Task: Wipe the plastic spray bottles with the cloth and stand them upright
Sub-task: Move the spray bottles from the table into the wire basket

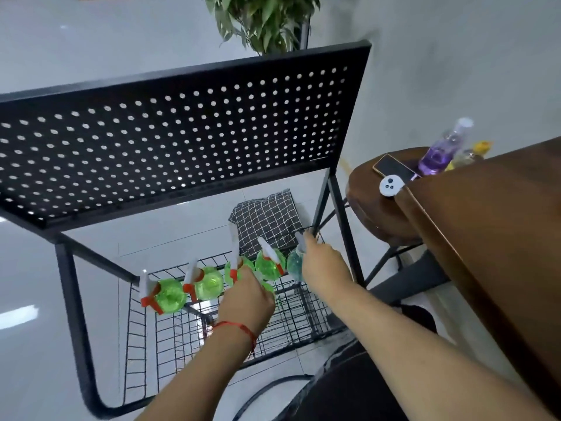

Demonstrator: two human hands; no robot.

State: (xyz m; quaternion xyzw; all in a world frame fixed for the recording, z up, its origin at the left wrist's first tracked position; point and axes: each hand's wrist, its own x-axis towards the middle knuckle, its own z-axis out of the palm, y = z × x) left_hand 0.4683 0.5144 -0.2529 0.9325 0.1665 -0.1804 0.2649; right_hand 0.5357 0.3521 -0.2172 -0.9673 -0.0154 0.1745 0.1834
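Several green spray bottles with white-and-red trigger heads stand in a row on the black wire basket [291, 308], seen from above: one far left [168, 296], one beside it [208, 282], one further right [270, 264]. My left hand [247, 294] grips the third green bottle [235, 273] in the row. My right hand [323, 262] holds the teal bottle [294, 264] at the row's right end, fingers by its white nozzle. A black checked cloth [267, 220] lies on the floor behind the basket, touched by neither hand.
A black perforated metal shelf [182, 138] overhangs the basket on black legs. To the right stand a brown wooden table [491, 238] and a round stool [379, 208] with a phone [393, 168], a white round device [391, 185] and a purple bottle [440, 150]. A plant [264, 22] is behind.
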